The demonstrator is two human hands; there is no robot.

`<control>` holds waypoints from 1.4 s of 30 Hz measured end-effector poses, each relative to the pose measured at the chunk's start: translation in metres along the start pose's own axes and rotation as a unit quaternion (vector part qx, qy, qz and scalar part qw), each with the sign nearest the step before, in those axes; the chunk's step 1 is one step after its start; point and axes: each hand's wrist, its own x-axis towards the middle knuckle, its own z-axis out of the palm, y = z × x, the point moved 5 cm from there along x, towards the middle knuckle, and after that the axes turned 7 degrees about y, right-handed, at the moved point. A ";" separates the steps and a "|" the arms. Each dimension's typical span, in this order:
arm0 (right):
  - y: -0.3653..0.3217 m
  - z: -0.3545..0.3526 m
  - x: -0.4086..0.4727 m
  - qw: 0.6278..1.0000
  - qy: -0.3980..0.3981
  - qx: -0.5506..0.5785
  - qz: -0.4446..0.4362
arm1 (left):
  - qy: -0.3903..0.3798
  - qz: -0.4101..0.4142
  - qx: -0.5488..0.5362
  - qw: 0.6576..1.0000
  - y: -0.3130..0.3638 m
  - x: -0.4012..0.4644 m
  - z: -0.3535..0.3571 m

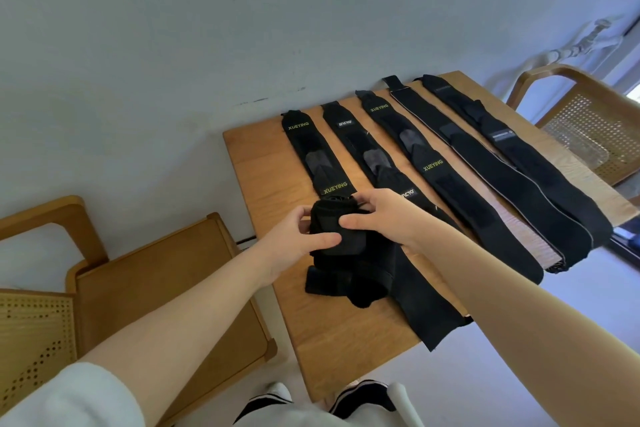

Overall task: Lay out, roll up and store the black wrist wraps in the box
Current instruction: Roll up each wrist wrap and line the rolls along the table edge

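Wrist wraps (429, 163) cover table (346, 350), chairs (588, 128) flanking.

One head-worn camera, looking forward and steeply down.

The single wide-angle view sits above the person's own forearms and takes in the worktop (332, 340) from its near edge to the far edge against the wall (173, 28). Both hands fall close to the middle of the frame, near the lens. The picture is tilted, so the worktop runs slantwise, with a chair (121, 281) at left and another chair (588, 128) far right.
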 end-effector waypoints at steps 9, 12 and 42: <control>-0.016 -0.010 -0.016 0.982 -0.167 0.075 -0.050 | -0.026 0.026 -0.068 0.997 0.003 -0.005 -0.011; -0.020 -0.007 -0.018 0.971 -0.213 0.089 -0.068 | -0.057 0.044 -0.086 0.994 0.003 -0.010 -0.009; -0.049 0.045 0.011 0.964 0.261 -0.052 0.022 | 0.282 0.010 -0.215 0.935 0.001 -0.015 -0.045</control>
